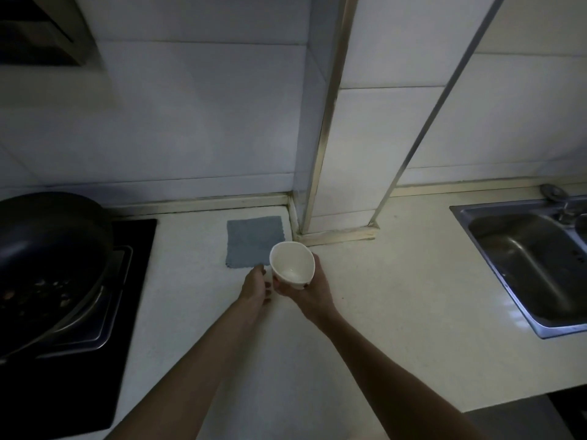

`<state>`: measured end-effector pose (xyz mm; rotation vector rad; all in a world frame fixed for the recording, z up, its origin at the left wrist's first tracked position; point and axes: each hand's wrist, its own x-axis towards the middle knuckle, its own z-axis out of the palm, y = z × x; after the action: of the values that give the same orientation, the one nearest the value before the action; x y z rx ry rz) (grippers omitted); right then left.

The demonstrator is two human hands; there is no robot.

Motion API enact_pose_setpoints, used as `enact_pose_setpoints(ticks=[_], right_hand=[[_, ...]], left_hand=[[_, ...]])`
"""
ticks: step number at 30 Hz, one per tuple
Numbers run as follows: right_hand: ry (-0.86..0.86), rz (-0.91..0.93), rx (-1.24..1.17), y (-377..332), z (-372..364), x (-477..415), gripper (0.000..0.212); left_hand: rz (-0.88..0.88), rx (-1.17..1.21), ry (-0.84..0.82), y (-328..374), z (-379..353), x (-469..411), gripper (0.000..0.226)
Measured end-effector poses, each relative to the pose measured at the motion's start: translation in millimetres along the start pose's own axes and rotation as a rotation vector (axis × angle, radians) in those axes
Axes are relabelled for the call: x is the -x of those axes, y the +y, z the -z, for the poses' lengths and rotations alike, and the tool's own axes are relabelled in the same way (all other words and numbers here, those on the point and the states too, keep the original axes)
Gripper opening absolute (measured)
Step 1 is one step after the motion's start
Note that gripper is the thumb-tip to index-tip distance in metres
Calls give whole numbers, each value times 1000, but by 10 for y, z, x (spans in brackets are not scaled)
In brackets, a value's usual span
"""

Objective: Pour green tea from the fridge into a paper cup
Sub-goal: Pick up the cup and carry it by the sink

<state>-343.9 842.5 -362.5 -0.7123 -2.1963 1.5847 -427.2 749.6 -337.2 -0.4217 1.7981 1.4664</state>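
A white paper cup [291, 261] is held above the pale countertop [397, 296], tilted with its mouth toward me; its inside looks empty. My right hand [313, 292] wraps around its lower wall from the right. My left hand [255, 285] hovers just left of the cup, fingers loosely curled, holding nothing; whether a fingertip touches the cup I cannot tell. No tea bottle and no fridge are in view.
A blue-grey cloth [252, 241] lies flat on the counter behind the cup. A dark wok [47, 255] sits on the black stove [133, 236] at the left. A steel sink [533, 265] is set into the counter at the right. Tiled wall and a corner pillar [324, 122] stand behind.
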Motion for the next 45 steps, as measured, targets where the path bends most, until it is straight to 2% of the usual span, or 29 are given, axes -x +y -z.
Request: enact_pose_setpoints(ticks=[13,21,26,38,45], right_hand=[[-21,73,-83,-543,28,239,81],[-28,105,-109,-881,87,404,75],[-9,116,-99,-1086,243,430,82],[140,178,-165,-1506,1206,482,80],[209,194,-183,-1497,1942,552,86]], left_hand=[[-42,237,-141,125,238,431,43],[-102,202,-180,228,417,779,42],[-141,182,-209,373,378,976,42],[-268,76,-319,798,-373,1650,45],[-240,32,-351,974,-1053,2109,47]])
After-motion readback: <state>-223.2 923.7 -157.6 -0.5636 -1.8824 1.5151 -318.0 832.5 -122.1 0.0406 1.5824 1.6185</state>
